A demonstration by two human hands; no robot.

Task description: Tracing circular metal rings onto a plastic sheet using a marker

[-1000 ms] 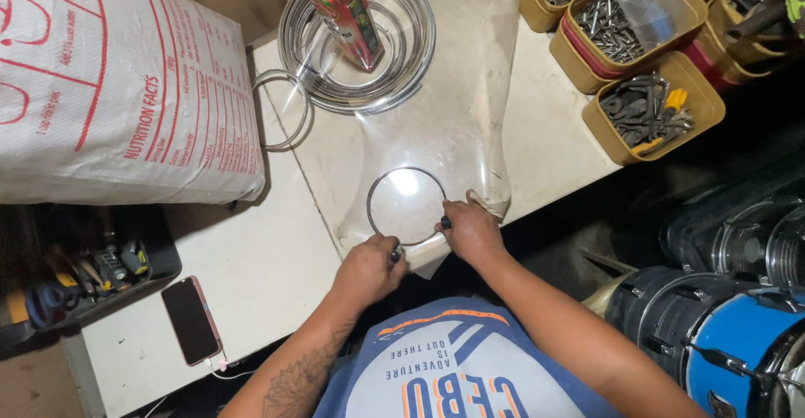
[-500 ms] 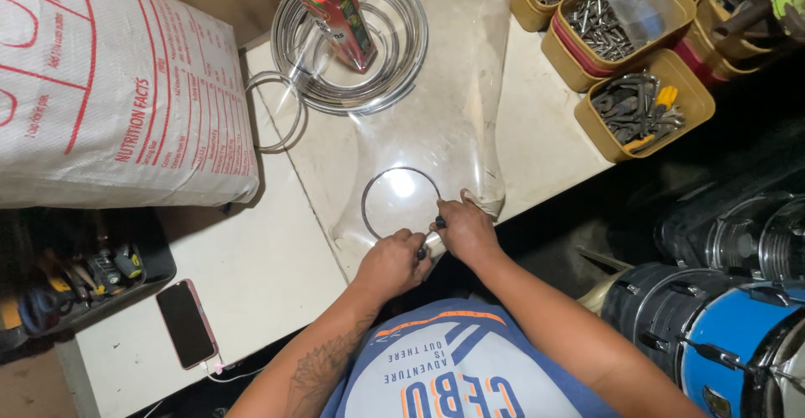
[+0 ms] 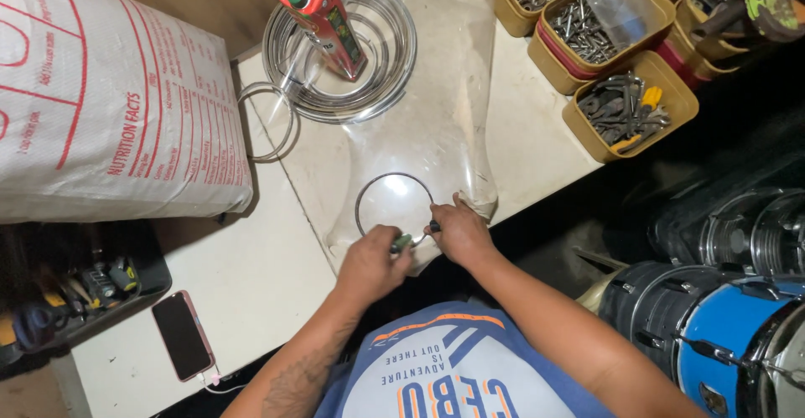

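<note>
1. Both hands met at the near edge of the white table point(image 3: 251, 275): the left hand point(image 3: 369, 263) was clenched around a green-handled tool point(image 3: 402, 243), and the right hand point(image 3: 459, 232) pinched the wire ring point(image 3: 394, 202) at its near side.
2. That ring lay flat on a clear plastic sheet point(image 3: 436, 124), which overhung the table's front edge beside the right hand.
3. Bare tabletop lay open to the left, between the hands and a phone point(image 3: 183, 336) near the front corner.
4. Farther back, a coil of wire point(image 3: 340, 49) with a red carton point(image 3: 323, 20) standing in it, a large printed sack point(image 3: 109, 108) and yellow trays of hardware point(image 3: 629, 103) hemmed in the far side.
</note>
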